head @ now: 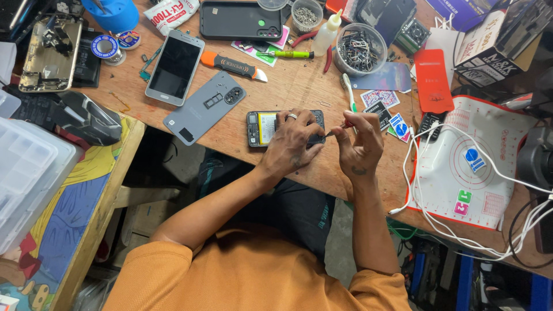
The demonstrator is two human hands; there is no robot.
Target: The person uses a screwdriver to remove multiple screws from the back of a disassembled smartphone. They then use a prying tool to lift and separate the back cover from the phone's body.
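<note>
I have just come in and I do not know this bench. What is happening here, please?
A person in an orange shirt works on an opened phone lying on a wooden table. The left hand presses on the phone and steadies it. The right hand holds a small red-handled tool with its tip at the phone's edge. A grey back cover and another phone lie nearby.

I see my left hand [292, 143] pressing down on an opened phone [262, 128] with its battery exposed, on the wooden bench [299, 86]. My right hand [360, 144] pinches a small screwdriver [340, 128], tip at the phone's right end. A grey back cover [204, 107] lies just left.
</note>
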